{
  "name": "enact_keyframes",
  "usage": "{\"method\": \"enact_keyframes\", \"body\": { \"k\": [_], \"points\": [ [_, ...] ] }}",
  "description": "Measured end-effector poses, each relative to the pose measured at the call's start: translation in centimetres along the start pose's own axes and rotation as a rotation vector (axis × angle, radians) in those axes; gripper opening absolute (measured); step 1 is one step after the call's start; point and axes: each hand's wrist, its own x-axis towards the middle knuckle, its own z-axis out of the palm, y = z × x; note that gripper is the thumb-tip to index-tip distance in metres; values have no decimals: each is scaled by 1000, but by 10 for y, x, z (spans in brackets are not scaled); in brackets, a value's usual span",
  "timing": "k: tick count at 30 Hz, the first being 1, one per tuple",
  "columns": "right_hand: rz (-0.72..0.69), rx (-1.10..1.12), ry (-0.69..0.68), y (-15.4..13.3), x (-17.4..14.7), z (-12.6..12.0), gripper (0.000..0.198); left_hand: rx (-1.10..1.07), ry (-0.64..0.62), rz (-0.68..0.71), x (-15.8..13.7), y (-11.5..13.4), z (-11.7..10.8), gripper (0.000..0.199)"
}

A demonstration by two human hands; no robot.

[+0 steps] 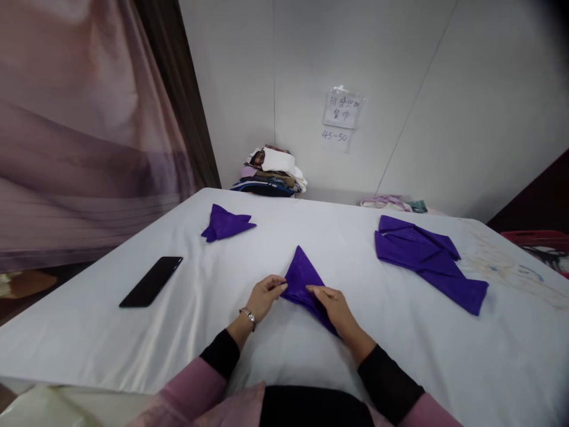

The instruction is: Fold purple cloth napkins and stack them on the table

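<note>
The left hand point(265, 295) pinches the left corner of a folded purple napkin point(303, 271) on the white table point(111, 344). The right hand point(338, 308) lays straightened fingers on its right side; whether they clamp it, I cannot tell.

The center cloth point(304, 270) is positioned on the table point(178, 350), between the left hand point(265, 295) and the right hand point(333, 305). The phone point(151, 281) lies to its left. A second cloth point(226, 225) lies behind and left; further cloths point(427, 261) lie right. The garment stack point(271, 172) sits behind the table's rear edge.
</note>
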Motion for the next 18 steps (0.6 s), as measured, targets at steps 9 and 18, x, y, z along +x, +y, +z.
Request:
{"method": "enact_keyframes", "body": {
  "k": [9, 18],
  "points": [
    [-12, 113, -36, -5, -8, 26, 45, -351, -25, -109, -12, 16, 22, 29],
    [269, 557, 45, -9, -10, 17, 37, -542, -88, -159, -11, 33, 34, 32]
  ]
}}
